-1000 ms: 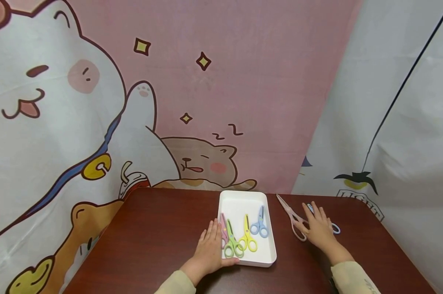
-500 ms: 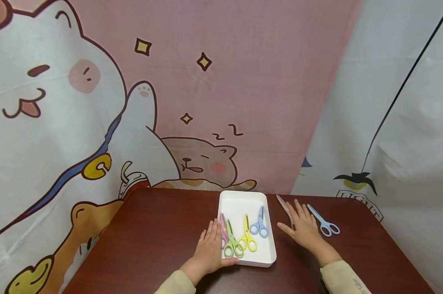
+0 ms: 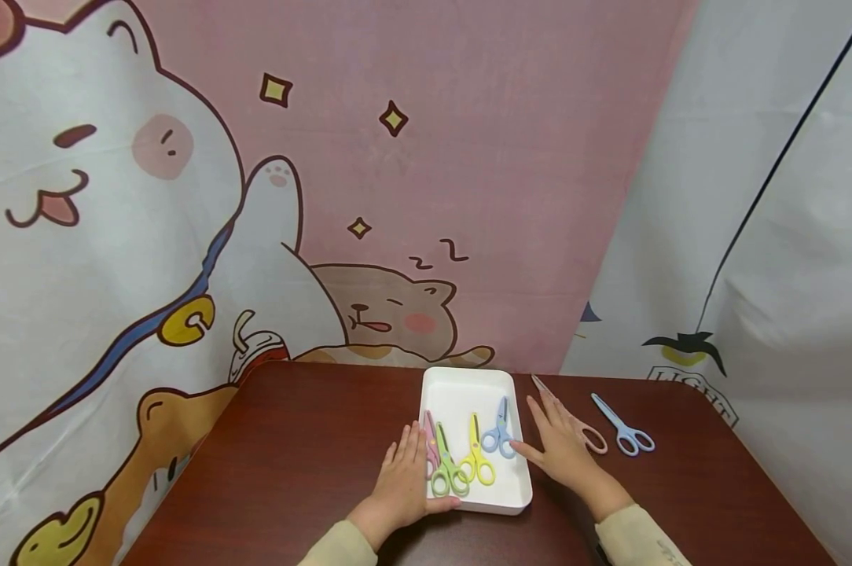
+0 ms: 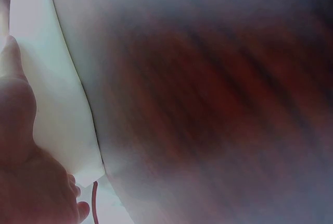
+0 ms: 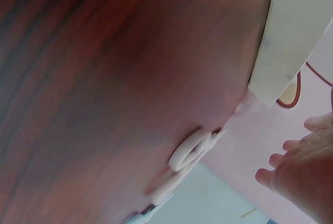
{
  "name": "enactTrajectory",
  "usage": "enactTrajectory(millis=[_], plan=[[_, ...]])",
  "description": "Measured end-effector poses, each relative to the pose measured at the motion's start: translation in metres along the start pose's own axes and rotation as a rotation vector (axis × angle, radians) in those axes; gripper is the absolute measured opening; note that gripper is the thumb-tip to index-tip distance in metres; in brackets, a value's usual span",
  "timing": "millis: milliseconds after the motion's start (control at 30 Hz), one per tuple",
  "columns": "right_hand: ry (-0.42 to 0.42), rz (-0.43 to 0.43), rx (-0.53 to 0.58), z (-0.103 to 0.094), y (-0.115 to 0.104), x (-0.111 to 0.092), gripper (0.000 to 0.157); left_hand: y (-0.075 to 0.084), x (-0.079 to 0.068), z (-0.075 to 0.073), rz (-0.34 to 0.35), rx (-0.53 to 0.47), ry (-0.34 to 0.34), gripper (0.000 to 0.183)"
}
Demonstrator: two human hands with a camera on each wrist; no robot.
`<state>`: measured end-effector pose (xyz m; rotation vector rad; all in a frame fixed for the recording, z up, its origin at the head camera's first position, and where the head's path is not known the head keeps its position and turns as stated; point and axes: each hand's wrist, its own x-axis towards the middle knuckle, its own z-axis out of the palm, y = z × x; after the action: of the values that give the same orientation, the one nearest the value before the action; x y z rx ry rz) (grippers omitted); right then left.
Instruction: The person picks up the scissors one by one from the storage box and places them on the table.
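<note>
A white tray (image 3: 468, 389) holds small pink scissors (image 3: 429, 432), green scissors (image 3: 445, 462), yellow scissors (image 3: 475, 453) and blue scissors (image 3: 500, 431). Along the tray's left side lies my left hand (image 3: 398, 487), fingers straight, thumb across the front edge. The left wrist view has that hand (image 4: 26, 182) against the tray wall (image 4: 57, 78). My right hand (image 3: 563, 454) is at the tray's right side, fingers spread, thumb over the rim. It partly hides a larger pair of pink scissors (image 3: 592, 436) on the table.
Light blue scissors (image 3: 624, 428) lie on the brown table (image 3: 313, 440) farther right. A cartoon-printed cloth (image 3: 511, 196) hangs behind the far table edge. Handle rings of the pink scissors (image 5: 176, 157) show in the right wrist view.
My right hand has moved left, from over the two scissors on the table to the tray's right side, uncovering the blue pair and a pink handle ring. My left hand and tray stay put.
</note>
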<state>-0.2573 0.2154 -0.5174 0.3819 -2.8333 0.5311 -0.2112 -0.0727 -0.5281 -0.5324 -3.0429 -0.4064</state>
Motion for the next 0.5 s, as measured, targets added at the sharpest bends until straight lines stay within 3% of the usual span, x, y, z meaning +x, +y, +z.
enactTrajectory(millis=[500], plan=[[-0.057,-0.081,0.107,0.006,-0.040,-0.005,0.091,-0.001,0.002,0.002,0.003,0.026,-0.005,0.128]])
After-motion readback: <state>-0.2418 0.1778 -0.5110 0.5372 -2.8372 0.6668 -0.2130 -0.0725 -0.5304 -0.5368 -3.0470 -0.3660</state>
